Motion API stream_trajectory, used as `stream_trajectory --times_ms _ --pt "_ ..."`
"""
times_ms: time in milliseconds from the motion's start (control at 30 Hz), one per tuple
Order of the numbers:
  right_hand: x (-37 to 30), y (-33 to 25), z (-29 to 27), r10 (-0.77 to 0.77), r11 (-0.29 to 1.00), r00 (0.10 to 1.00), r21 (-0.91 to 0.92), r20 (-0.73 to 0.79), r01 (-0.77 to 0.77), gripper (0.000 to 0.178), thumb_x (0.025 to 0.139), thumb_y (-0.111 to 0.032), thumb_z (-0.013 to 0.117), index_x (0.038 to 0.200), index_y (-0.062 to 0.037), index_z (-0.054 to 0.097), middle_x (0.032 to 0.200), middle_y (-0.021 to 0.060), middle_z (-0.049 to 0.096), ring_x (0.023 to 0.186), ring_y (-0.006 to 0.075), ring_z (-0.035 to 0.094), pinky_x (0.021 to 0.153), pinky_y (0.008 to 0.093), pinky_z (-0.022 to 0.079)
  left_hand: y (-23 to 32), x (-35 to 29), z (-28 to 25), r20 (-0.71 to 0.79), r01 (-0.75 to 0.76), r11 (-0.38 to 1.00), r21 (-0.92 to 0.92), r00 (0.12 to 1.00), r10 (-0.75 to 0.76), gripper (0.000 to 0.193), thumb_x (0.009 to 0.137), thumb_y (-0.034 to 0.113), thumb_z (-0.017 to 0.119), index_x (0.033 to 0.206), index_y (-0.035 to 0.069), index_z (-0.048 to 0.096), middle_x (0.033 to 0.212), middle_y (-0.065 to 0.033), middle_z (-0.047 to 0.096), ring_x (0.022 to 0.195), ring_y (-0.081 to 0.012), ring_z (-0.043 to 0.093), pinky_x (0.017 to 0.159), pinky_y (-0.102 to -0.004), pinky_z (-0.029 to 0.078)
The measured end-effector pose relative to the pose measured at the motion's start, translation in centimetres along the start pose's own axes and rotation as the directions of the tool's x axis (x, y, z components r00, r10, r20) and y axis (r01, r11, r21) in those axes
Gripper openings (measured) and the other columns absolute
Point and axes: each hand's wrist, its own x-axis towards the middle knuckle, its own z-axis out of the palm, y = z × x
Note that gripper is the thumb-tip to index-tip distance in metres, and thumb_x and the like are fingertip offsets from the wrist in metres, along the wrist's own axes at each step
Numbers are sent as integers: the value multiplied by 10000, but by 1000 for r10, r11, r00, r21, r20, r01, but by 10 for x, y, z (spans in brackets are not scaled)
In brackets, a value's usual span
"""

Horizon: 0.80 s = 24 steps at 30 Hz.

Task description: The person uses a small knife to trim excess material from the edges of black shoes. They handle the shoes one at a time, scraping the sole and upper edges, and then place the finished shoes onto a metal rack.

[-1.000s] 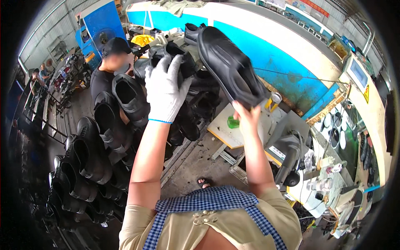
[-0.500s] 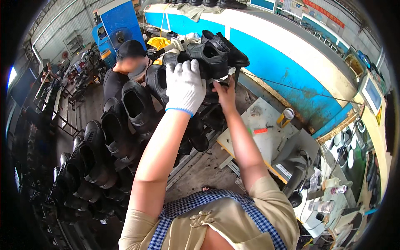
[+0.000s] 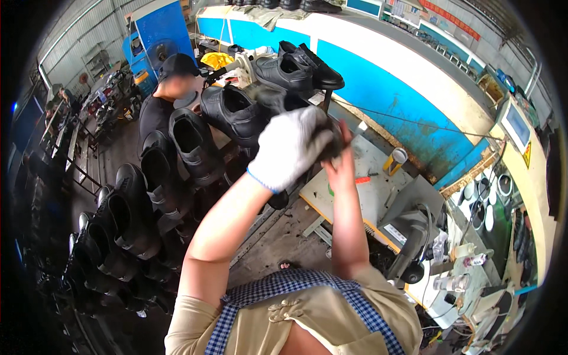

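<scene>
My left hand (image 3: 285, 147), in a white knit glove with a blue cuff, grips a black shoe (image 3: 332, 137) in front of the rack. Bare, my right hand (image 3: 341, 164) has its fingers around the near end of that shoe. Motion blur and the glove hide much of it. Just beyond my hands, a black lace-up shoe (image 3: 235, 112) sits on the rack, and a pair of black shoes (image 3: 286, 72) stands at its far end. More black shoes (image 3: 192, 145) line the rack to the left of my left arm.
At right is a worktable (image 3: 364, 195) with a red-handled tool (image 3: 362, 180), a yellow cup (image 3: 395, 160) and a grey machine (image 3: 412, 216). A blue-and-white conveyor housing (image 3: 384, 89) curves behind. A person in a black cap (image 3: 177, 68) is beyond the rack.
My gloved left hand has moved right and slightly down, off the rack, and now grips a shoe. My right hand has come right and nearer, onto the same shoe. The view has shifted slightly.
</scene>
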Motion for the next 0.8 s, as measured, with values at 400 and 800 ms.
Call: stream_trajectory --times_ms 400,800 --pt "-132 -34 50 237 856 871 -516 430 22 892 687 -206 837 1446 -48 395 1322 144 549 1199 227 552 1022 340 425 -9 -189 -14 743 610 -438 -661 614 -267 542 943 406 580 1270 -26 564 1155 -150 675 1018 -223 682 876 -353 560" --pt "-158 -45 112 131 349 604 -607 786 714 342 710 -21 815 1034 -69 715 866 47 587 601 151 609 498 274 480 21 -267 -31 462 611 246 -752 756 -465 316 990 158 563 1280 35 575 1231 -111 609 1116 -200 579 933 -335 493"
